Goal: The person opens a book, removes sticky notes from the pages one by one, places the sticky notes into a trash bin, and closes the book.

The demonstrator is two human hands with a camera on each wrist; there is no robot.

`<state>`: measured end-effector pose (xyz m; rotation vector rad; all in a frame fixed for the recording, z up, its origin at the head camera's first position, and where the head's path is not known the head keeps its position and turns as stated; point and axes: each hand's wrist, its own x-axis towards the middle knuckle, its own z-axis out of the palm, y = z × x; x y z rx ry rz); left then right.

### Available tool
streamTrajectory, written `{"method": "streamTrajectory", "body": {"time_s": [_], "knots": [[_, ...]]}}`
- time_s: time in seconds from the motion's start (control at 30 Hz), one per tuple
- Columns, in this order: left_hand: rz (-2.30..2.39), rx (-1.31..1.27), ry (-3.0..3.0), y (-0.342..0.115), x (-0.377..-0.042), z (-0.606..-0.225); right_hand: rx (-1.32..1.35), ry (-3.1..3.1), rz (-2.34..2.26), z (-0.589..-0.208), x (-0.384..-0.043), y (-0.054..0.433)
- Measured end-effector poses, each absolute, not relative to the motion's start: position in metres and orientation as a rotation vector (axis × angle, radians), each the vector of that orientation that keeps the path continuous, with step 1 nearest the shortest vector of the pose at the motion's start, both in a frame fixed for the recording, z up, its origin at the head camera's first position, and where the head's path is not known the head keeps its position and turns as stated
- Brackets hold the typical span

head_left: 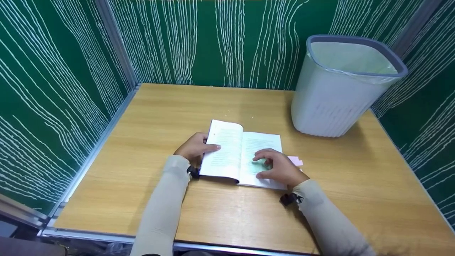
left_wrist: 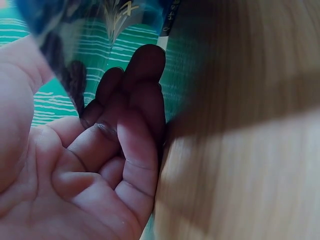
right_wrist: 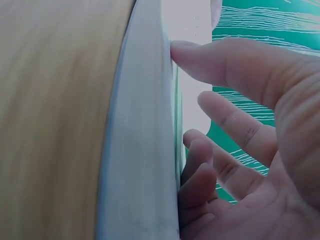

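Note:
An open book (head_left: 224,161) with printed white pages lies on the wooden table. My left hand (head_left: 194,146) grips its left side, thumb on the page and fingers behind the cover. The glossy, dark blue cover (left_wrist: 55,40) shows in the left wrist view above the curled fingers. Over the right page is my right hand (head_left: 280,167), its fingers loosely bent and holding nothing. Its thumb (right_wrist: 200,57) appears to touch the page beside the thick page block (right_wrist: 140,130) in the right wrist view. Pink tabs (head_left: 295,160) stick out past the book's right edge.
A white waste bin (head_left: 328,103) with a grey rim and a liner stands at the table's back right. Green panels (head_left: 206,42) with white wavy lines enclose the back and both sides. The table's metal front edge (head_left: 89,235) runs below the forearms.

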<state>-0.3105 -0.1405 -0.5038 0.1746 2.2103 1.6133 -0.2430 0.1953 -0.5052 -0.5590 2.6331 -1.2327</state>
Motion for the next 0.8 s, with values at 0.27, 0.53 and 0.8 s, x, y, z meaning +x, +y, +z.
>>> {"method": "streamTrajectory", "body": {"time_s": [0.27,0.53,0.8], "knots": [[1.650,0.186,2.184,-0.1397,-0.3098,-0.5026,-0.577,2.662,-1.253,-0.5041,-0.2444,0.1972],[1.657,0.190,2.160,-0.1405,-0.3092,-0.5026,-0.576,2.668,-1.261,-0.5056,-0.2462,0.1991],[1.614,0.193,2.204,-0.1406,-0.3085,-0.5023,-0.475,2.652,-1.289,-0.5037,-0.2440,0.1992]]}}
